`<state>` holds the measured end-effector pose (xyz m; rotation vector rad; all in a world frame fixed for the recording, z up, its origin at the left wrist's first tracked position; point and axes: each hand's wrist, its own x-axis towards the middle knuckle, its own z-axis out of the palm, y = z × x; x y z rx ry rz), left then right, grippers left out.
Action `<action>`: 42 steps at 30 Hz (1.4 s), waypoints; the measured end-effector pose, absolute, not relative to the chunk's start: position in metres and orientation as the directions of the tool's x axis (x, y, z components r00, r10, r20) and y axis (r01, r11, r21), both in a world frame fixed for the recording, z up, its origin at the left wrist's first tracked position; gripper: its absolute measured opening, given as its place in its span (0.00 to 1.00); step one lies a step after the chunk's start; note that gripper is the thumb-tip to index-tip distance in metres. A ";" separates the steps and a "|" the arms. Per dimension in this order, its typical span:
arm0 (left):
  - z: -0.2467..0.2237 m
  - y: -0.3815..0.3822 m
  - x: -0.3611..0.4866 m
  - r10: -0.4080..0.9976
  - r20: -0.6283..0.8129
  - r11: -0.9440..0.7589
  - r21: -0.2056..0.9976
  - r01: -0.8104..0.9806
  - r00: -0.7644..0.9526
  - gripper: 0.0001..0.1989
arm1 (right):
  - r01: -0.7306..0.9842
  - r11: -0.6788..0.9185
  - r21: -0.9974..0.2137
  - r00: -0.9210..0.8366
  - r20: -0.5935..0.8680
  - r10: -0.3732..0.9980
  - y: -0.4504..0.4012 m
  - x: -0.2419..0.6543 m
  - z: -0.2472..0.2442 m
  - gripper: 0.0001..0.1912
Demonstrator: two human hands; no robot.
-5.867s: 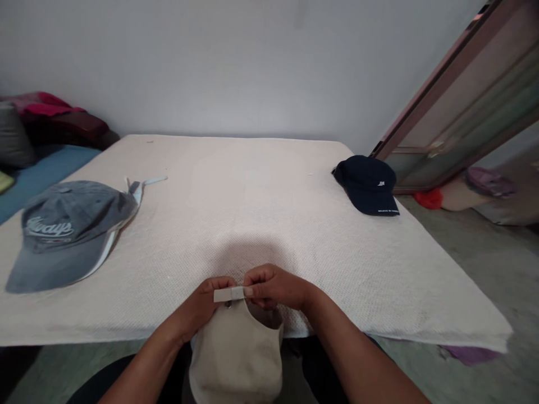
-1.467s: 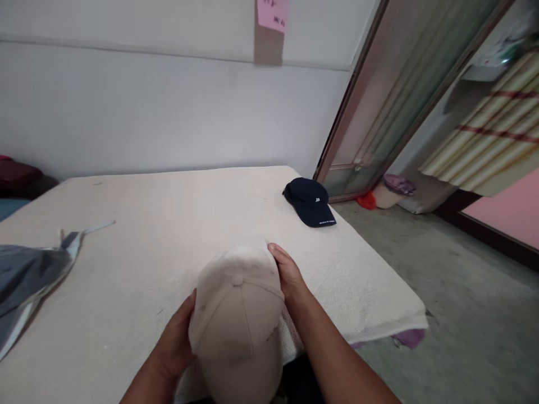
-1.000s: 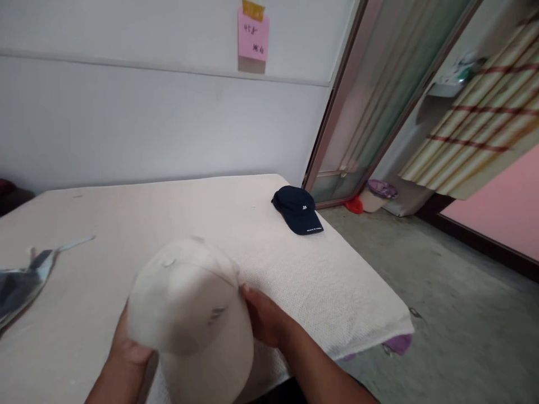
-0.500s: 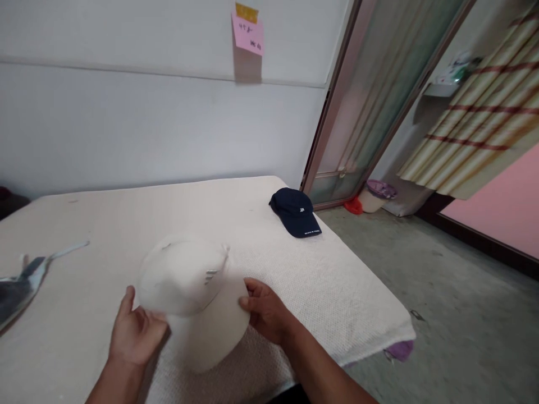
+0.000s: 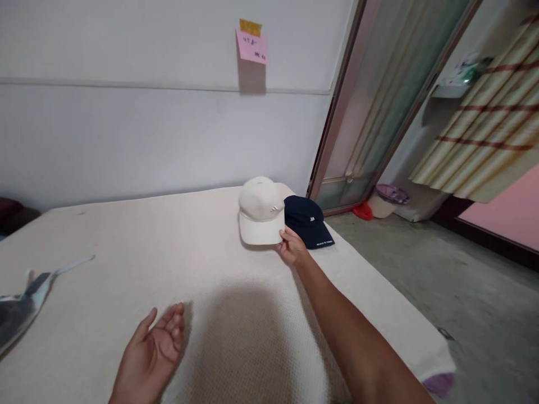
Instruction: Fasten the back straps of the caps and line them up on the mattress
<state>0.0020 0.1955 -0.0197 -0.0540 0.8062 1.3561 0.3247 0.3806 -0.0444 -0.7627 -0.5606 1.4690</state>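
A cream baseball cap (image 5: pixel 259 205) with a small striped logo is at the far side of the bed, its brim facing me. My right hand (image 5: pixel 292 246) pinches the right edge of that brim between thumb and fingers. Just right of it lies a navy baseball cap (image 5: pixel 305 219) with white lettering on its brim, partly hidden behind the cream cap and my hand. Nearer to me on the left, my left hand (image 5: pixel 154 350) is palm up, fingers apart and loosely curled, with nothing in it.
A pale textured cover (image 5: pixel 168 241) spreads over the bed. At its left edge lies a grey item with a light strap (image 5: pixel 25 308). A pink note (image 5: pixel 251 46) is taped to the wall. Beyond the bed stand a glass sliding door (image 5: pixel 370 112) and a lined bin (image 5: pixel 385 201).
The cream cap has moved away from me and to the right, beside the navy cap, still in my right hand. My left hand has come away from it.
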 end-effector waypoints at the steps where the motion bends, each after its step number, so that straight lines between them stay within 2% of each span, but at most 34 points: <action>1: -0.020 0.195 0.003 0.837 -0.547 0.260 0.407 -0.876 -0.005 0.12 | -0.658 -0.066 -0.750 0.068 -0.146 0.987 0.388 0.330 -0.052 0.13; 4: -0.019 0.194 0.004 0.827 -0.562 0.268 0.393 -0.880 0.001 0.11 | -0.636 -0.115 -0.763 0.098 -0.227 0.969 0.400 0.340 -0.070 0.11; 10: -0.020 0.191 0.002 0.809 -0.587 0.248 0.383 -0.890 -0.027 0.12 | -0.593 -0.163 -0.789 0.167 -0.319 0.933 0.408 0.343 -0.079 0.17; 17: -0.015 0.182 -0.016 0.825 -0.559 0.183 0.411 -0.893 -0.088 0.11 | -0.559 -0.009 -0.829 0.400 -0.278 0.873 0.385 0.331 -0.073 0.10; 23: -0.009 0.162 -0.055 0.796 -0.548 0.008 0.436 -0.900 -0.258 0.08 | -0.529 -0.022 -0.848 0.374 -0.257 0.891 0.318 0.313 -0.070 0.13; 26: -0.011 0.144 -0.092 0.742 -0.540 -0.125 0.471 -0.873 -0.398 0.09 | -0.448 0.012 -0.894 0.414 -0.196 0.889 0.287 0.303 -0.073 0.17; 28: -0.012 0.128 -0.125 0.680 -0.527 -0.234 0.503 -0.832 -0.510 0.10 | -0.403 0.022 -0.915 0.438 -0.172 0.883 0.274 0.295 -0.075 0.15; 33: -0.016 0.081 -0.204 0.437 -0.515 -0.449 0.585 -0.675 -0.737 0.09 | -0.424 -0.121 -0.898 0.398 -0.305 0.865 0.263 0.262 -0.076 0.11; 37: -0.024 0.055 -0.235 0.300 -0.524 -0.495 0.629 -0.600 -0.797 0.08 | -0.412 -0.142 -0.900 0.303 -0.283 0.910 0.246 0.215 -0.075 0.12; 42: -0.031 0.051 -0.247 0.255 -0.506 -0.476 0.676 -0.563 -0.824 0.07 | -0.417 -0.120 -0.901 0.243 -0.237 0.940 0.222 0.173 -0.072 0.12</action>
